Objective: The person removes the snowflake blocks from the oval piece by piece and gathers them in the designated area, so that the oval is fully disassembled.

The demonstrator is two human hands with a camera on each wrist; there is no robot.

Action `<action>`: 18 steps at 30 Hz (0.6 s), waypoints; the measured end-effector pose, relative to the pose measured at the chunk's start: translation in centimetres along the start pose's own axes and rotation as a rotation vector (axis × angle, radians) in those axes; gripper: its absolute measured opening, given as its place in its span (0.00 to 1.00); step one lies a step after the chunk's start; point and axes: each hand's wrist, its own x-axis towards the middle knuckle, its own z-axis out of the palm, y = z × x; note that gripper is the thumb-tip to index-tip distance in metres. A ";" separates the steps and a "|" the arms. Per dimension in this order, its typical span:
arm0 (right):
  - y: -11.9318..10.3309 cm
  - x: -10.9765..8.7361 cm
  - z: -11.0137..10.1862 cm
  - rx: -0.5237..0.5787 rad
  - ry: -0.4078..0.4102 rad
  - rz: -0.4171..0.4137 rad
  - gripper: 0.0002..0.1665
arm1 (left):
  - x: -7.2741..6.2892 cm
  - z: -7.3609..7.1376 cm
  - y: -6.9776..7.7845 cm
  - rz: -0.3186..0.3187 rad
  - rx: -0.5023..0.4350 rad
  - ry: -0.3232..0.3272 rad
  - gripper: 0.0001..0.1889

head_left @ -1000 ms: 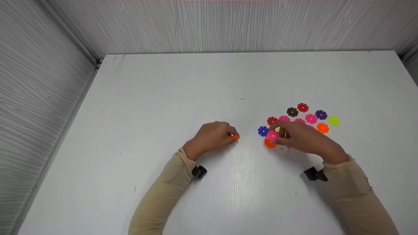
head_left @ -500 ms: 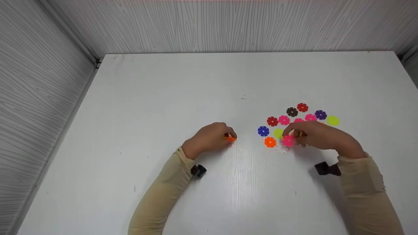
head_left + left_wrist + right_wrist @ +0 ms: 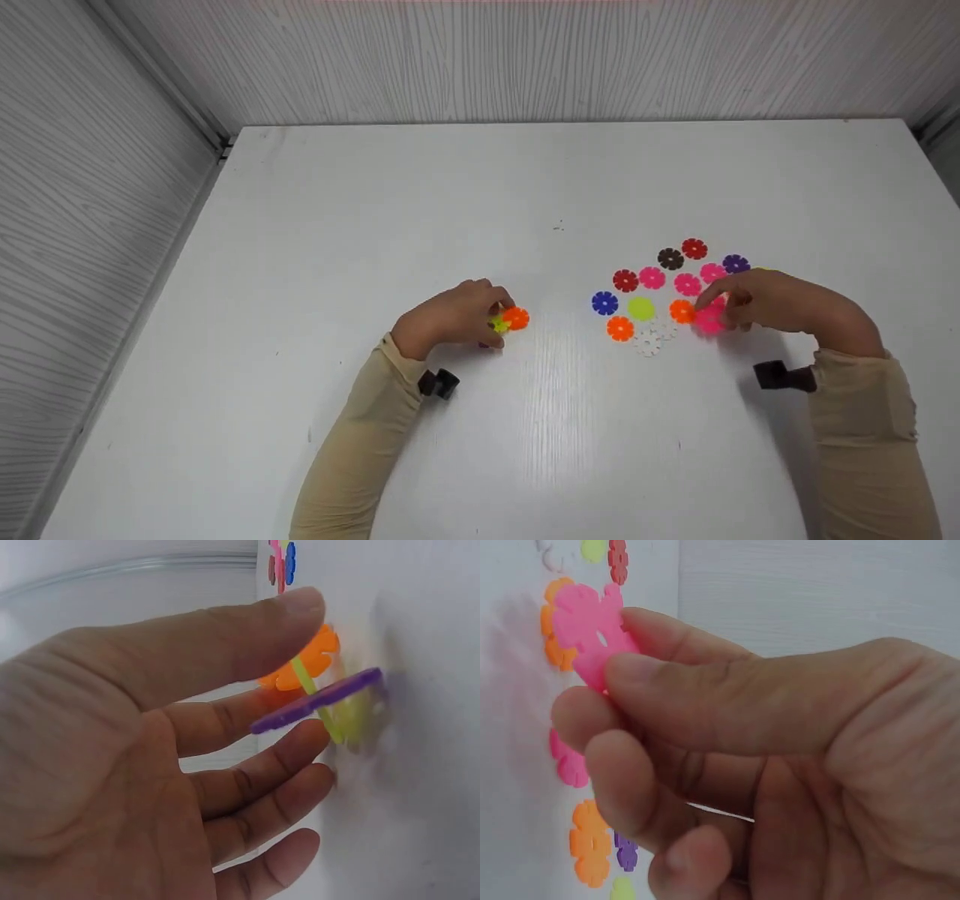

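My left hand (image 3: 457,315) is around a small joined cluster, its thumb and fingers spread apart. The cluster has an orange snowflake disc (image 3: 516,319), a yellow-green disc (image 3: 499,324) and a purple disc (image 3: 319,701) set edgewise. In the left wrist view the fingers are loosely extended and the index fingertip is partly hidden behind the pieces. My right hand (image 3: 772,304) pinches a pink snowflake disc (image 3: 585,630) between thumb and index finger, above the right part of the loose discs. An orange disc (image 3: 682,311) lies just left of it.
Several loose discs lie flat on the white table (image 3: 360,202), among them a blue disc (image 3: 604,303), a brown disc (image 3: 670,259), a red disc (image 3: 694,248) and a white disc (image 3: 648,343). A grey wood-grain panel (image 3: 480,60) stands behind the table.
My right hand has moved right with the pink disc. My left hand has drawn slightly left and its fingers have spread, so the orange disc shows its face.
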 end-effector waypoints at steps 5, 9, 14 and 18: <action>0.6 0.0 -0.1 0.001 -0.027 0.046 0.21 | 0.1 0.0 -0.2 -0.029 0.018 0.010 0.21; 0.8 0.2 -0.1 -0.008 -0.038 0.090 0.20 | 0.2 0.0 -0.2 -0.030 0.045 0.033 0.19; 0.9 0.5 0.0 -0.014 -0.035 0.087 0.20 | 0.4 0.0 0.1 -0.019 0.055 0.061 0.18; 0.7 0.7 0.1 -0.015 -0.039 0.084 0.20 | 0.3 0.1 0.4 0.002 0.042 0.077 0.19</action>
